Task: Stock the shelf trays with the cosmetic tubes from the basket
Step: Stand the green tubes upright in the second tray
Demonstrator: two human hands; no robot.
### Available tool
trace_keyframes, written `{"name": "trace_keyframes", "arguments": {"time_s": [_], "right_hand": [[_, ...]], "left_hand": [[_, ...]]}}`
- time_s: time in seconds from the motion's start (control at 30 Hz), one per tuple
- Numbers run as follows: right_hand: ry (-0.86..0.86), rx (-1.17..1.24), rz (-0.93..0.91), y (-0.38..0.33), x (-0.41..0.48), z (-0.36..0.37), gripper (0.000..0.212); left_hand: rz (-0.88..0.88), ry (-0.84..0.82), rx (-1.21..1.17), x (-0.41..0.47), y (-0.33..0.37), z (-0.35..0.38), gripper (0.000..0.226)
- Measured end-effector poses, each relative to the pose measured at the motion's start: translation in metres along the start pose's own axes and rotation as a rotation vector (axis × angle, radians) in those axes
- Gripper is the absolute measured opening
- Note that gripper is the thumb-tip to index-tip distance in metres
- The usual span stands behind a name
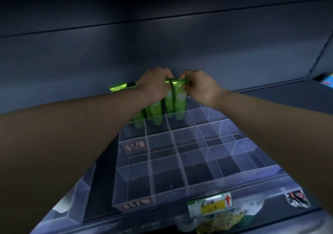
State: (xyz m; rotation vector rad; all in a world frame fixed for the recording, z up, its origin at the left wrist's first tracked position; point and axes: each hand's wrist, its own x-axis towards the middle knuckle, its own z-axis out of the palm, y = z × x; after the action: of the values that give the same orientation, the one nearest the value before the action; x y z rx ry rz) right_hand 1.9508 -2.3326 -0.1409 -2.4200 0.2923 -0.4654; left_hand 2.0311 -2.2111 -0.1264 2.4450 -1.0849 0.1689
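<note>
Both bare arms reached deep into the dark shelf [270, 97], over a clear plastic tray [180, 170] split into a grid of small square compartments. At the far end of the tray stood a cluster of green tubes [156, 110], upright with their caps down in the rearmost compartments and their flat crimped ends up. The compartments nearer the front edge held nothing that I could see.

The left hand [153, 86] was curled over the tops of the tubes on the left side of the cluster, its grip pressed together around them, fingers hidden on the far side. One crimped end [119, 88] stuck out sideways past the left wrist, pale green and shiny. The right hand [200, 86] had its grip pinching the flat top of the rightmost tube [177, 98], thumb and fingers closed on the crimp, just beside the left hand so that the two nearly touched.

A second clear tray [75, 205] sat to the left, only partly in view. Small labels [135, 146] were stuck on the left compartments of the main tray. Along the shelf's front rail hung a price tag [210, 204] with a yellow patch and a red arrow pointing up. Below the rail something yellowish in clear wrapping [219, 223] showed, too blurred to make out.
</note>
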Motion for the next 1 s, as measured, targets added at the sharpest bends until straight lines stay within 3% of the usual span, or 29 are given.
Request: {"name": "trace_keyframes", "arguments": {"time_s": [0.2, 0.37, 0.6, 0.8, 1.0], "right_hand": [[0.054, 0.01, 0.034, -0.003, 0.0, 0.005, 0.019], [0.049, -0.037, 0.043, -0.01, -0.011, 0.007, 0.04], [-0.018, -0.192, -0.012, -0.026, -0.04, 0.009, 0.059], [-0.133, -0.423, 0.001, -0.048, -0.078, 0.004, 0.077], [-0.181, -0.517, -0.01, -0.069, -0.12, 0.001, 0.077]], "left_hand": [[0.023, -0.017, 0.083, -0.005, 0.0, -0.003, 0.039], [0.065, -0.03, 0.144, -0.014, 0.0, -0.007, 0.05], [0.153, -0.084, 0.337, -0.045, 0.009, -0.022, 0.056], [0.112, -0.176, 0.425, -0.086, 0.014, -0.035, 0.069], [0.089, -0.183, 0.479, -0.142, 0.02, -0.049, 0.075]]}}
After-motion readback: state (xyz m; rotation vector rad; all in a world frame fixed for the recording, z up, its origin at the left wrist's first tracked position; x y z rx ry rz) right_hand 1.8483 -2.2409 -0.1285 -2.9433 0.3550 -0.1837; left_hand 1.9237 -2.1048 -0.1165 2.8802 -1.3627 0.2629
